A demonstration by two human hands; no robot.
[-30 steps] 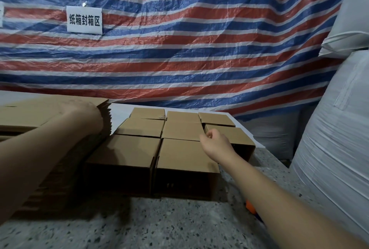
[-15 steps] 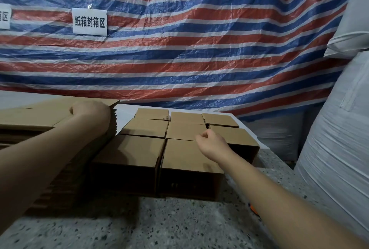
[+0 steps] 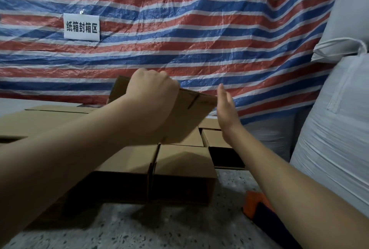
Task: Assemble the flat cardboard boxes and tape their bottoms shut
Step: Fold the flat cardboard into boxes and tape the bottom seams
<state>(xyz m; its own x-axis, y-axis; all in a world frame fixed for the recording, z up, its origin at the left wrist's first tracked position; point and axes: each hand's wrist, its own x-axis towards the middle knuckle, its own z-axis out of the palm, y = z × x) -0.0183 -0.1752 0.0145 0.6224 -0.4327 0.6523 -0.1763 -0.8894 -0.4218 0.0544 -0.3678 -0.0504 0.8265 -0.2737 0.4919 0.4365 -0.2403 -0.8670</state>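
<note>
One readable sign: white rectangular label [image 3: 81, 27] fixed on the red-white-blue striped tarp [image 3: 199, 28], up and left of the left hand's fingers [image 3: 159, 76]. Black Chinese characters, single row: 纸箱封箱区. No print readable on the cardboard or the white sacks.

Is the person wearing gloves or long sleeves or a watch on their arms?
No. The left hand and the right hand are both bare, with no gloves. Both forearms are uncovered all the way to the picture's edge, so no sleeves show at all. No watch, bracelet or ring can be seen on either wrist or on the fingers that are visible.
</note>
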